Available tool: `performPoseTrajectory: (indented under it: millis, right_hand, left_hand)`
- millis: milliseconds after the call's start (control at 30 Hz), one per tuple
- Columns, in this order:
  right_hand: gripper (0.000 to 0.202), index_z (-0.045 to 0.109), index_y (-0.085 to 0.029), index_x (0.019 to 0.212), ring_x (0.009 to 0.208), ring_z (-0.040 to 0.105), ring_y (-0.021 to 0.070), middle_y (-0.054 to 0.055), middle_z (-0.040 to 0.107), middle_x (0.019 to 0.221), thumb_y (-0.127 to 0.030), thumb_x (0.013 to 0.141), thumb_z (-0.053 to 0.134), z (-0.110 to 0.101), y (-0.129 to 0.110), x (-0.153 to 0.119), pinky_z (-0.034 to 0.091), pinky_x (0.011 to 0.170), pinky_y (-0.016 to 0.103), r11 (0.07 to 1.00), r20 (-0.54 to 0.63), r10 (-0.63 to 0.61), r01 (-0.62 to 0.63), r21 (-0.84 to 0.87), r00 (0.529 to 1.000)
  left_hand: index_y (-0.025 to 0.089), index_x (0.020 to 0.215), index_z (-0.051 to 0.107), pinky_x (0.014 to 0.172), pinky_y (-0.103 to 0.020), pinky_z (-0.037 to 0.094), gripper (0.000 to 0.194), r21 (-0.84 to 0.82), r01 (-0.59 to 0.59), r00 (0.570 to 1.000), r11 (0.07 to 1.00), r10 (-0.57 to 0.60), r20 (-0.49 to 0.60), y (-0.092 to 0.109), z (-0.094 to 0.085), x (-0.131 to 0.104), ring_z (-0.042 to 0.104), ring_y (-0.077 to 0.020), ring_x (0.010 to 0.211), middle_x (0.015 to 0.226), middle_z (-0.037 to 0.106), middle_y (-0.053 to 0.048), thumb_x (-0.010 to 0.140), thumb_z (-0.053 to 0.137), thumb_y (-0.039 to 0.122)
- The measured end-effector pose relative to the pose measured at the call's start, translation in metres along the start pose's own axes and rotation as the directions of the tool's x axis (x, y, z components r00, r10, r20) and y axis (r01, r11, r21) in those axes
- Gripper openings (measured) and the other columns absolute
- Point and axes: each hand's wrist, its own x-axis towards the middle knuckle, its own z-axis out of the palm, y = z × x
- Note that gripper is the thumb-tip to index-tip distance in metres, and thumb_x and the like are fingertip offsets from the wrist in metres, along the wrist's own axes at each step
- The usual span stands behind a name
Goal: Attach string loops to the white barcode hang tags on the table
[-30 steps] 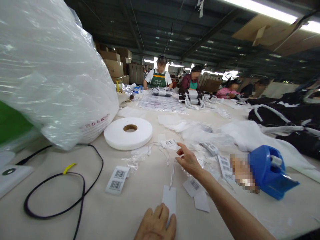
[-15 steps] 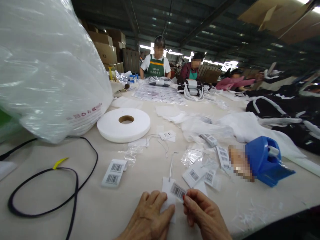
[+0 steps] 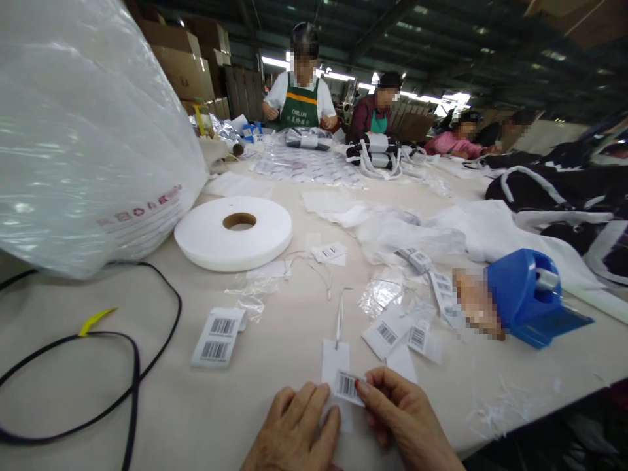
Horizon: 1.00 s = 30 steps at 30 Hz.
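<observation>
A white hang tag [image 3: 335, 358] with a string loop lies on the table, its left edge under the fingertips of my left hand [image 3: 297, 428], which rests spread and flat. A barcode label [image 3: 347, 386] lies over the tag's lower part, pinched at its right edge by the thumb and forefinger of my right hand [image 3: 400, 409]. Whether the label touches the tag cannot be made out. More barcode tags [image 3: 387, 333] lie loosely to the upper right, and a folded stack of barcode labels [image 3: 217, 337] is to the left.
A white tape roll [image 3: 196, 229] lies behind the labels, beside a big plastic bag [image 3: 98, 144]. A black cord [image 3: 135, 386] loops at the left. A blue tape dispenser [image 3: 523, 294] stands at the right. Across the table, people [image 3: 301, 104] work near wrapped goods.
The barcode label has moved left over the hang tag and straightened somewhat, still in my right hand. My left hand stays at the tag. The camera view has shifted slightly.
</observation>
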Motion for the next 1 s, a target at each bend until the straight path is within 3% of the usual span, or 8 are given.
performPoseTrajectory:
  millis: [167, 400, 500, 733, 900, 1000]
  right_hand:
    - [0.041, 0.051, -0.017, 0.066, 0.036, 0.034, 0.0040, -0.009, 0.045, 0.041, -0.056, 0.065, 0.064, 0.003, -0.003, 0.002, 0.024, 0.036, 0.016, 0.996, 0.024, 0.017, -0.015, -0.085, 1.000]
    - [0.034, 0.051, -0.017, 0.064, 0.036, 0.032, 0.0041, -0.008, 0.044, 0.040, -0.050, 0.068, 0.061, 0.007, -0.013, 0.004, 0.021, 0.036, 0.017, 0.978, 0.034, 0.034, -0.026, -0.208, 0.999]
    - [0.035, 0.051, -0.017, 0.062, 0.036, 0.031, 0.0041, -0.008, 0.043, 0.039, -0.051, 0.065, 0.061, 0.009, -0.017, 0.005, 0.019, 0.036, 0.018, 0.978, 0.041, 0.039, -0.030, -0.208, 0.998]
    - [0.033, 0.051, -0.017, 0.064, 0.034, 0.029, 0.0033, -0.008, 0.045, 0.038, -0.049, 0.067, 0.062, 0.008, -0.014, 0.008, 0.017, 0.036, 0.018, 0.990, 0.004, 0.053, -0.052, -0.134, 0.999]
    - [0.035, 0.052, -0.016, 0.065, 0.033, 0.029, 0.0027, -0.008, 0.047, 0.039, -0.049, 0.068, 0.063, 0.006, -0.012, 0.008, 0.017, 0.036, 0.017, 0.992, -0.011, 0.050, -0.051, -0.114, 0.999]
    - [0.035, 0.052, -0.016, 0.065, 0.034, 0.030, 0.0031, -0.008, 0.047, 0.038, -0.050, 0.068, 0.062, 0.007, -0.013, 0.007, 0.018, 0.036, 0.017, 0.990, 0.005, 0.053, -0.052, -0.130, 0.999]
  left_hand:
    - [0.014, 0.087, 0.064, 0.074, -0.037, 0.034, 0.048, -0.004, -0.020, 0.998, 1.000, 0.020, -0.063, 0.003, 0.005, -0.004, 0.054, -0.0215, 0.082, 0.084, 0.063, -0.006, 0.095, 0.024, 0.038]
    - [0.016, 0.085, 0.064, 0.078, -0.038, 0.034, 0.037, 0.044, -0.036, 0.999, 0.998, 0.037, -0.027, 0.006, -0.008, -0.001, 0.056, -0.0225, 0.085, 0.086, 0.066, -0.006, 0.095, 0.030, 0.029]
    - [0.017, 0.086, 0.063, 0.080, -0.039, 0.035, 0.032, 0.048, -0.029, 0.999, 0.998, 0.029, 0.017, 0.009, -0.009, -0.003, 0.056, -0.0236, 0.089, 0.089, 0.066, -0.006, 0.094, 0.033, 0.027]
    - [0.019, 0.083, 0.061, 0.080, -0.035, 0.035, 0.037, 0.059, 0.027, 0.998, 0.998, -0.024, -0.052, 0.009, -0.010, 0.000, 0.054, -0.0207, 0.084, 0.085, 0.059, -0.007, 0.094, 0.027, 0.031]
    - [0.020, 0.084, 0.059, 0.080, -0.036, 0.036, 0.030, 0.051, 0.060, 0.996, 0.997, -0.056, -0.070, 0.009, -0.008, -0.001, 0.053, -0.0230, 0.091, 0.097, 0.055, -0.011, 0.091, 0.033, 0.033]
    - [0.019, 0.093, 0.057, 0.082, -0.037, 0.039, 0.024, 0.033, 0.048, 0.999, 0.998, -0.048, -0.002, 0.009, -0.010, -0.005, 0.052, -0.0255, 0.100, 0.107, 0.052, -0.015, 0.089, 0.038, 0.033]
